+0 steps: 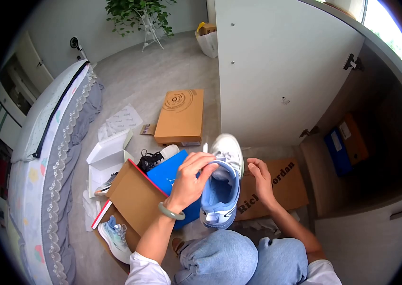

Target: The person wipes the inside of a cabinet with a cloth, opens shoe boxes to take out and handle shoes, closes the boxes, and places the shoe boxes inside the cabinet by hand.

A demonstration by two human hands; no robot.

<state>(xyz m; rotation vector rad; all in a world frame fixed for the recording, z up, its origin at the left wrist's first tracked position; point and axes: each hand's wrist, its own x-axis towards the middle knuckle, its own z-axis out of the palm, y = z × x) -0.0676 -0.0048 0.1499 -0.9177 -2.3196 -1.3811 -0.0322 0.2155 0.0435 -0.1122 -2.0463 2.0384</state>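
Note:
A white and light-blue sneaker [221, 189] is above my knees, its toe pointing away and its blue lining facing up. My left hand [189, 183] grips it by the left side of the collar near the tongue. Just right of the shoe is my right hand [261, 180], fingers apart and slightly bent, with nothing visible in them. A similar sneaker [114, 239] lies in an open brown shoebox [137, 187] at lower left. Beside that box are a blue box lid [167, 173] and a black-laced shoe [156, 159].
A brown shoebox [179, 114] stands on the floor ahead. Another lettered box [272, 190] lies under my right arm. An open white box [108, 161] and wrapping paper [122, 118] are left, near the bed [51, 166]. The open cabinet door [277, 71] rises at right; boxes [345, 145] stand inside.

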